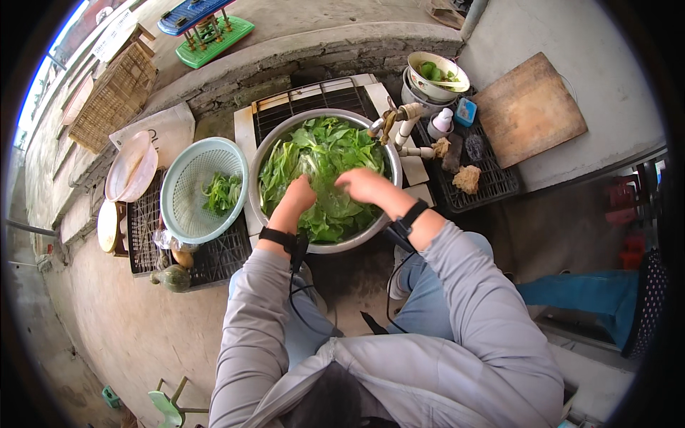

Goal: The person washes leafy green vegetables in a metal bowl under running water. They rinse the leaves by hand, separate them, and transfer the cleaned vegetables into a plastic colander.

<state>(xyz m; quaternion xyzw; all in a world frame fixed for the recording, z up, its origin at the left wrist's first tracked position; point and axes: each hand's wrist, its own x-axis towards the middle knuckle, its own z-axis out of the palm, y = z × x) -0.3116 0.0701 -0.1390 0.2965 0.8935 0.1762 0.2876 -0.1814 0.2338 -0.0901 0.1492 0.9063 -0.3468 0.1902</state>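
A large metal basin [395,166] in front of me is filled with leafy greens [342,147] in water. Over the left middle of the basin, my left hand [301,193] is at the leaves with its fingers curled down. My right hand [364,184] is above the right middle, blurred, with its fingers pointing in towards the left. What either hand grips among the wet leaves cannot be made out. The metal tap [381,125] reaches over the basin's right rim. Left of the basin, a pale blue plastic colander [179,176] holds a small bunch of greens [222,192].
Black plastic crates [222,262] support the colander; a green gourd [172,278] is beside them. At right, another black crate [481,187] carries a sponge [466,179], a pump bottle [443,120] and stacked bowls [447,64]. A wooden board [530,112] leans against the wall. A person's blue-clad leg [583,291] is at right.
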